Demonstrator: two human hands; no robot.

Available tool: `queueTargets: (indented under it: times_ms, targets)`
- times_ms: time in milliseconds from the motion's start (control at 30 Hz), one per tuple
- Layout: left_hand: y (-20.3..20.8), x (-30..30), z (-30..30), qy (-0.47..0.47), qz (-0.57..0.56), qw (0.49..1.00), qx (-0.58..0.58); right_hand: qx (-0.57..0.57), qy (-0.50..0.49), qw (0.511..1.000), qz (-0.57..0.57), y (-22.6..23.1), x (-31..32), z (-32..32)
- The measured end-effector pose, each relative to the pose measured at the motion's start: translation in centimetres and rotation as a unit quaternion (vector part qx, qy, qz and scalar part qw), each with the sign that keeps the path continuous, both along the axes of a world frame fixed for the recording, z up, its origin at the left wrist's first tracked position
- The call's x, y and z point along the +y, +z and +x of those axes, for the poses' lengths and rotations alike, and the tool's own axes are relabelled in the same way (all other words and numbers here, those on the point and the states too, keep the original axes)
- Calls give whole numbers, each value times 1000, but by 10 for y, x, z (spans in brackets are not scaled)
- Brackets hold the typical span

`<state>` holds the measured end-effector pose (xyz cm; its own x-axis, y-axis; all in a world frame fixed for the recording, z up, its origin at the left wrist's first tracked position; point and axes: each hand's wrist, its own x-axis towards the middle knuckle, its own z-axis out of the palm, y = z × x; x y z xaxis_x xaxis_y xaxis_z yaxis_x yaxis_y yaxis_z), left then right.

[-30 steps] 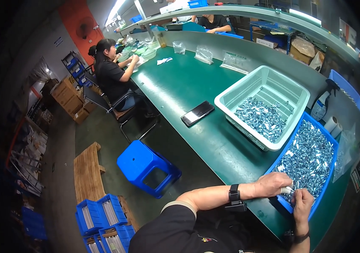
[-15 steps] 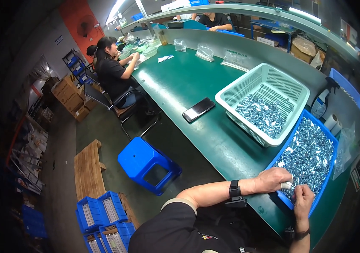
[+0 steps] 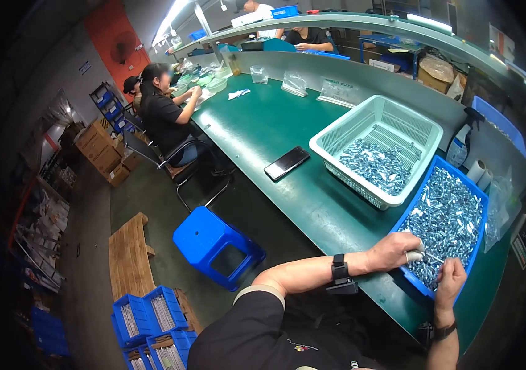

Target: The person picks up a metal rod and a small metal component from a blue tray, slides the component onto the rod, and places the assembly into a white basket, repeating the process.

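Note:
Over the near end of a blue tray (image 3: 408,279), both of my hands are closed in a pinch. The tray holds a heap of small shiny silver-blue metal pieces (image 3: 447,216). My left hand (image 3: 394,251), with white coverings on its fingertips, grips one end of a thin, shiny metal piece (image 3: 434,257). Its other end reaches the pinched fingers of my right hand (image 3: 451,279). The exact shape of this piece is too small to make out. Beyond the tray, a pale green plastic basket (image 3: 331,139) holds more of the same pieces.
On the green table (image 3: 263,132) lies a phone (image 3: 287,163). Along the partition stand a spray bottle (image 3: 459,148), white rolls (image 3: 476,170) and plastic bags. A blue stool (image 3: 200,233) is left of the table. Co-workers sit at the far end and behind the partition.
My hands have moved slightly apart, and the thin metal piece now shows stretched between them. The whole view has shifted a little.

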<state>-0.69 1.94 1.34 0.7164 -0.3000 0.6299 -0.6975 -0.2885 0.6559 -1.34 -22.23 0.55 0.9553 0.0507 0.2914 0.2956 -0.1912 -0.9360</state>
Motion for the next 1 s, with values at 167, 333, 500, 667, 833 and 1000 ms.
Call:
queueTargets:
  times_ms: [167,333,500,667,833,1000]
  targets:
    - [45,27,1,82,49,989,-110,-12,-40,998,37,-1,-8,-8]
    - [90,96,58,246,246,924,-161,-10,-49,999,5,7,0,1]
    - [76,35,30,88,284,947,-123,-2,-34,997,65,27,6,5]
    - [23,8,47,38,424,899,-100,0,-19,996,90,16,-2,4]
    - [19,6,61,36,469,880,-68,-4,-24,998,53,20,0,-8]
    - [18,11,65,28,513,850,-115,-6,-32,998,56,24,2,-9]
